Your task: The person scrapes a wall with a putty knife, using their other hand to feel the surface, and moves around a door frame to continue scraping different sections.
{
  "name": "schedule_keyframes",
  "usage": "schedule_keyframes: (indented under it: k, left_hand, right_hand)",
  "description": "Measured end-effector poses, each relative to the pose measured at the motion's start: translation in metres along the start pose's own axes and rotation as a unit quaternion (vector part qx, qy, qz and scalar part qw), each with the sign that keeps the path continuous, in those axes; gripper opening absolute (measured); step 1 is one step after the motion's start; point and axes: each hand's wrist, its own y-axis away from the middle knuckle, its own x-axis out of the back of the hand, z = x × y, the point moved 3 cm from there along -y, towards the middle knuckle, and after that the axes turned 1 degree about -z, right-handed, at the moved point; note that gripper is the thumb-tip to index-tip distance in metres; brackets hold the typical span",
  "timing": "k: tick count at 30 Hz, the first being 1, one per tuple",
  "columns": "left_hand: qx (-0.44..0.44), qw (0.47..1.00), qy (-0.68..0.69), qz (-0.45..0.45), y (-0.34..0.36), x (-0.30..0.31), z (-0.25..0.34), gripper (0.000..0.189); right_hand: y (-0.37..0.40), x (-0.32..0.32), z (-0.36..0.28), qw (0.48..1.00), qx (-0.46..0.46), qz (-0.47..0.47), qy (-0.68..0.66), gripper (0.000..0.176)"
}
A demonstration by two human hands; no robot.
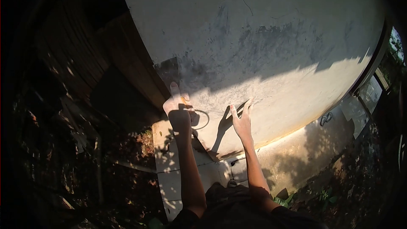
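Observation:
My left hand [178, 106] is closed around the handle of a wide scraper, its thumb pointing up toward the blade. The scraper's dark, flat blade [168, 71] lies against the wall [288, 89] at its left edge. A bit of orange shows between the fingers, while most of the handle is hidden in the grip. To the right, my right hand [242, 121] has its fingers spread, with the fingertips right at the sunlit part of the wall. Both hands cast shadows on the wall.
The pale wall has grey, scuffed patches and thin cracks. Dark wooden boards [131, 55] stand left of its edge. Below are white floor tiles [169, 180] and a concrete ledge [296, 157]. A pair of sandals [326, 118] lies on the right, near the wall's foot.

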Motion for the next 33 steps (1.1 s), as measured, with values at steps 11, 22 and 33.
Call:
schedule_keyframes:
  k: [11,22,33]
  left_hand:
    - [0.1,0.989,0.052,0.095,0.025,-0.001,-0.038,0.045]
    - [0.122,0.987,0.098,0.033,0.016,0.002,-0.013,0.052]
    - [0.048,0.996,0.072,0.016,-0.013,0.004,-0.003,0.039]
  right_hand:
    - [-0.002,-0.003,0.001,1.0,-0.009,0.002,0.006,0.095]
    - [-0.001,0.003,0.0,1.0,0.0,-0.001,0.01,0.087]
    - [0.001,0.009,0.002,0.999,-0.022,-0.023,-0.008,0.087]
